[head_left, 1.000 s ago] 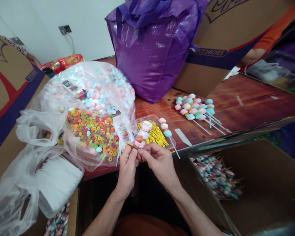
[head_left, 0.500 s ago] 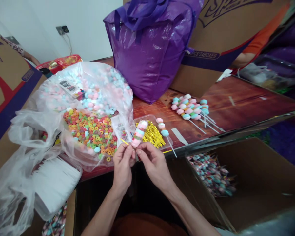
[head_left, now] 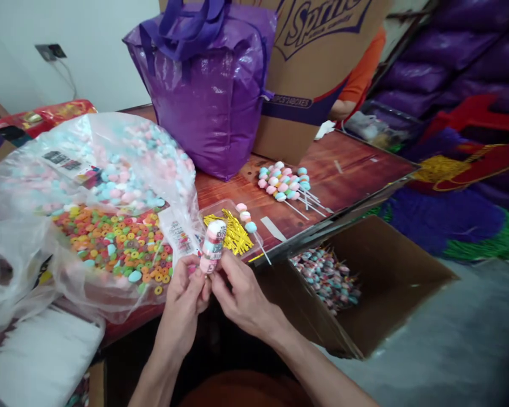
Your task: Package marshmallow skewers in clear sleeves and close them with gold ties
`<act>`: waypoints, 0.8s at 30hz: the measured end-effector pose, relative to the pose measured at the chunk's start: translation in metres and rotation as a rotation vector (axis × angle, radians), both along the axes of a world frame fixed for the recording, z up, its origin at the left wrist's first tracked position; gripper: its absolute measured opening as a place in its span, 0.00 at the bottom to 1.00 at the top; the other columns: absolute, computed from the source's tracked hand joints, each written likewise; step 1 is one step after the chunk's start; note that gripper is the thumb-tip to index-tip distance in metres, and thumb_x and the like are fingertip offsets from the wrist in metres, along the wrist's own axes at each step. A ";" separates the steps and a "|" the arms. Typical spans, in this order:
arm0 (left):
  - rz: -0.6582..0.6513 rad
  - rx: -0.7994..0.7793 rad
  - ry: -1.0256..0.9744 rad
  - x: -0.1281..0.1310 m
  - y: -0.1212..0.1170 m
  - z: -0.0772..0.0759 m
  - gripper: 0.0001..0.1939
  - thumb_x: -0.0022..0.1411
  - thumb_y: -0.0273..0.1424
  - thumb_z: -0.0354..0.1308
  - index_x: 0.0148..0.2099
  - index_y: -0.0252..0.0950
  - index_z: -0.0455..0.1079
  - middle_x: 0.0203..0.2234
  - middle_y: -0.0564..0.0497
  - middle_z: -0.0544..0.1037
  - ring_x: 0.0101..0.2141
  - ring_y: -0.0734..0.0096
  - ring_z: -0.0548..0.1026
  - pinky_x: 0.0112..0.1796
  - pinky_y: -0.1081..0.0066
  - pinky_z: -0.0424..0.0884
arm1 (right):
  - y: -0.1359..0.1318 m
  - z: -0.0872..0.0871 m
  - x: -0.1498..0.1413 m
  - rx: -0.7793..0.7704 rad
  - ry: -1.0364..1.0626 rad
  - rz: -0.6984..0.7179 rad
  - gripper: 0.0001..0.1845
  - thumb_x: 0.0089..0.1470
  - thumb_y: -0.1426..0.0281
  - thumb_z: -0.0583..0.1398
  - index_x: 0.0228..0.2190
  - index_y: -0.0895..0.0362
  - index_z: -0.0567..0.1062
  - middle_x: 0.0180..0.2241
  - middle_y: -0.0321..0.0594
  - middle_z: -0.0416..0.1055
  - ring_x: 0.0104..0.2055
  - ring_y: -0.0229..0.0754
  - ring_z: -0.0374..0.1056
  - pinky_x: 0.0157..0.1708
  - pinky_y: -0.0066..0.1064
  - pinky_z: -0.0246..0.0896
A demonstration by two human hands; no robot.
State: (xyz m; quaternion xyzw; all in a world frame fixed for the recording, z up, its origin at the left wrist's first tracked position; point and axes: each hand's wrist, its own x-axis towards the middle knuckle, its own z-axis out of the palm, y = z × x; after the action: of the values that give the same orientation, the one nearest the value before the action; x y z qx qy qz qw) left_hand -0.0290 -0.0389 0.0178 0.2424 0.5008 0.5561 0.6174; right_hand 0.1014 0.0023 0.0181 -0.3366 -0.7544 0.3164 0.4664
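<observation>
A candy skewer [head_left: 214, 249] in a printed clear wrapper stands upright between my hands, its candies pink, white and blue. My left hand [head_left: 185, 297] pinches the bottom of the wrapper with thumb and fingers. On the other side, my right hand [head_left: 241, 291] is closed on the same gathered neck. The stick below is mostly hidden by my fingers. Just behind them, gold twist ties [head_left: 237, 234] fill a clear plastic tray [head_left: 203, 212]. One unwrapped candy skewer [head_left: 246, 217] rests at that tray's right edge. A printed wrapper stack [head_left: 178, 232] lies left of the tray.
Clear bags hold pastel candies [head_left: 123, 181] and fruit rings [head_left: 119, 243]. Finished skewers [head_left: 280, 182] lie in a pile. Behind stand a purple bag [head_left: 207, 102] and a carton [head_left: 305, 73]; a person's orange sleeve [head_left: 362, 73] shows. An open box [head_left: 390, 288] holds wrapped skewers. White sticks [head_left: 34, 356] sit lower left.
My view has swung right, so the tabletop things sit further left. Both hands still grip the wrapped skewer's neck. The gold strip that stuck out by my left thumb no longer shows there.
</observation>
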 end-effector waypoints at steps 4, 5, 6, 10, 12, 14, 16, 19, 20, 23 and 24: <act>0.070 0.161 0.357 0.007 -0.004 -0.010 0.15 0.59 0.42 0.67 0.43 0.37 0.78 0.33 0.52 0.78 0.35 0.73 0.74 0.39 0.76 0.71 | -0.006 0.007 0.004 -0.123 -0.041 -0.078 0.06 0.61 0.76 0.51 0.33 0.53 0.62 0.28 0.34 0.62 0.27 0.38 0.58 0.29 0.29 0.56; 0.069 0.178 0.398 0.008 -0.003 -0.012 0.15 0.58 0.41 0.68 0.43 0.38 0.79 0.35 0.51 0.79 0.38 0.70 0.75 0.42 0.74 0.71 | -0.007 0.009 0.007 -0.212 -0.031 -0.070 0.05 0.61 0.75 0.52 0.32 0.54 0.63 0.28 0.34 0.63 0.27 0.37 0.59 0.29 0.29 0.56; 0.068 0.184 0.405 0.008 -0.002 -0.013 0.14 0.57 0.40 0.69 0.43 0.38 0.80 0.35 0.50 0.80 0.39 0.69 0.76 0.44 0.73 0.71 | -0.007 0.010 0.010 -0.315 -0.007 -0.047 0.05 0.61 0.74 0.52 0.32 0.54 0.64 0.27 0.33 0.64 0.26 0.36 0.59 0.28 0.28 0.57; 0.056 0.070 0.124 0.014 0.009 -0.011 0.14 0.51 0.38 0.73 0.38 0.36 0.80 0.25 0.54 0.75 0.26 0.79 0.69 0.29 0.80 0.68 | -0.009 0.005 0.021 -0.502 0.115 0.008 0.11 0.66 0.70 0.52 0.30 0.55 0.67 0.21 0.28 0.62 0.22 0.32 0.58 0.26 0.24 0.59; 0.059 -0.039 -0.059 0.019 0.016 -0.006 0.17 0.45 0.37 0.76 0.35 0.34 0.79 0.20 0.57 0.70 0.20 0.84 0.61 0.21 0.83 0.61 | -0.010 0.000 0.026 -0.292 0.094 -0.064 0.13 0.67 0.72 0.50 0.33 0.56 0.72 0.25 0.33 0.69 0.26 0.34 0.65 0.29 0.25 0.64; 0.075 -0.116 -0.146 0.024 0.020 0.000 0.19 0.40 0.35 0.78 0.34 0.33 0.78 0.20 0.58 0.68 0.19 0.85 0.60 0.19 0.84 0.58 | -0.010 -0.005 0.030 0.021 0.017 -0.155 0.14 0.67 0.76 0.50 0.40 0.58 0.76 0.35 0.42 0.76 0.36 0.38 0.72 0.37 0.28 0.69; 0.081 -0.160 -0.168 0.029 0.023 0.005 0.20 0.38 0.33 0.79 0.35 0.34 0.77 0.22 0.57 0.70 0.21 0.84 0.63 0.20 0.84 0.61 | -0.008 -0.009 0.034 0.274 -0.068 -0.233 0.15 0.66 0.77 0.52 0.44 0.59 0.77 0.40 0.47 0.78 0.41 0.41 0.74 0.43 0.32 0.71; 0.053 -0.182 -0.187 0.038 0.023 0.011 0.21 0.39 0.32 0.79 0.35 0.35 0.76 0.23 0.57 0.72 0.23 0.82 0.66 0.21 0.84 0.63 | -0.004 -0.011 0.040 0.448 -0.124 -0.346 0.13 0.65 0.77 0.54 0.41 0.58 0.79 0.37 0.45 0.79 0.38 0.42 0.74 0.39 0.33 0.72; 0.042 -0.177 -0.196 0.040 0.022 0.012 0.20 0.39 0.32 0.79 0.35 0.35 0.76 0.24 0.57 0.72 0.23 0.82 0.67 0.21 0.83 0.64 | -0.003 -0.011 0.041 0.468 -0.128 -0.367 0.13 0.64 0.77 0.54 0.40 0.58 0.79 0.36 0.45 0.79 0.37 0.42 0.74 0.37 0.34 0.71; 0.022 -0.163 -0.219 0.047 0.020 0.013 0.19 0.42 0.32 0.78 0.36 0.37 0.76 0.26 0.57 0.74 0.24 0.82 0.69 0.22 0.83 0.66 | -0.001 -0.010 0.043 0.484 -0.146 -0.385 0.12 0.63 0.78 0.54 0.37 0.58 0.78 0.33 0.46 0.78 0.34 0.43 0.72 0.34 0.35 0.68; 0.014 -0.165 -0.226 0.049 0.020 0.013 0.18 0.43 0.32 0.77 0.36 0.38 0.76 0.28 0.57 0.75 0.24 0.82 0.70 0.23 0.84 0.66 | -0.001 -0.009 0.043 0.484 -0.148 -0.392 0.12 0.63 0.78 0.54 0.36 0.58 0.77 0.33 0.46 0.77 0.34 0.43 0.71 0.33 0.36 0.68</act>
State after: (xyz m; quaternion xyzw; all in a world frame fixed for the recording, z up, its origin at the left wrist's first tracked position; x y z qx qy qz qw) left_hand 0.0203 -0.0190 0.0306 0.1232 0.4738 0.5410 0.6838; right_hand 0.1441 0.0012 0.0089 -0.3768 -0.7605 0.0063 0.5289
